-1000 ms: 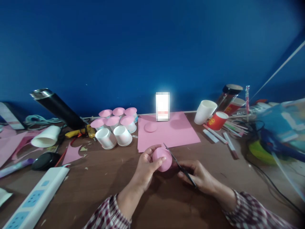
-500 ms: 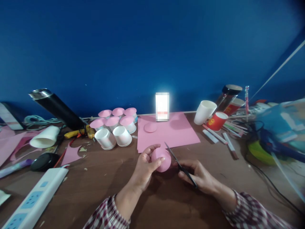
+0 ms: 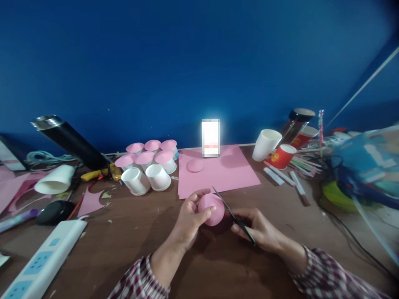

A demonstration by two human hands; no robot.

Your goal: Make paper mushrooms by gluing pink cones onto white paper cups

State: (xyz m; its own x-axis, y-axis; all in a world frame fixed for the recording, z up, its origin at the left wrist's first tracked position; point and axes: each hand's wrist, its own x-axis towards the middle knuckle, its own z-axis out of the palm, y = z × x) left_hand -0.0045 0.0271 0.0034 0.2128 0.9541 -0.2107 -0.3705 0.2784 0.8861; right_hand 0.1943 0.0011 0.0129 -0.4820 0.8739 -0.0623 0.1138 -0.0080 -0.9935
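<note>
Left hand (image 3: 192, 216) pinches pink disc (image 3: 217, 216), just in front of sheets (image 3: 222, 173). Right hand (image 3: 258, 230) grips scissors (image 3: 230, 211), blades along disc's right edge; can't tell if touching. Cups (image 3: 135, 181) crowd left of sheets, tilted flask (image 3: 73, 141) farther left, power strip (image 3: 51, 253) near left. Right of sheets: white cup (image 3: 266, 145), red cup (image 3: 283, 157). Counter (image 3: 215, 274) back edge meets wall (image 3: 171, 66) behind sheets. Counter surface shows between hands and from left hand to power strip.

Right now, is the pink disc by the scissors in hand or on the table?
In hand: the left hand holds the pink disc; its thumb lies across the disc's face.
</note>
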